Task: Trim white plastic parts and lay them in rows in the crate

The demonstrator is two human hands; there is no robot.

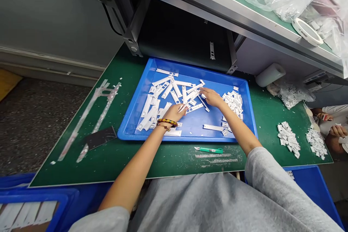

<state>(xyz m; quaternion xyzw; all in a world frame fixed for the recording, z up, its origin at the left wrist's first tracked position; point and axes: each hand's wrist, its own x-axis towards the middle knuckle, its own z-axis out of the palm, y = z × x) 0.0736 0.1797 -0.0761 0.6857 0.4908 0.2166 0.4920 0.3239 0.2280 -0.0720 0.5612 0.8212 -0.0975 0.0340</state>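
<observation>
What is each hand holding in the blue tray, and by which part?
The left hand seems to pinch one end of a white strip in its fingers. The right hand is over other white strips; no hold can be told.

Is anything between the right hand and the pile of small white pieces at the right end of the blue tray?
Nothing visible: the right hand sits just left of the small white pieces inside the blue tray, with no other thing between them.
</observation>
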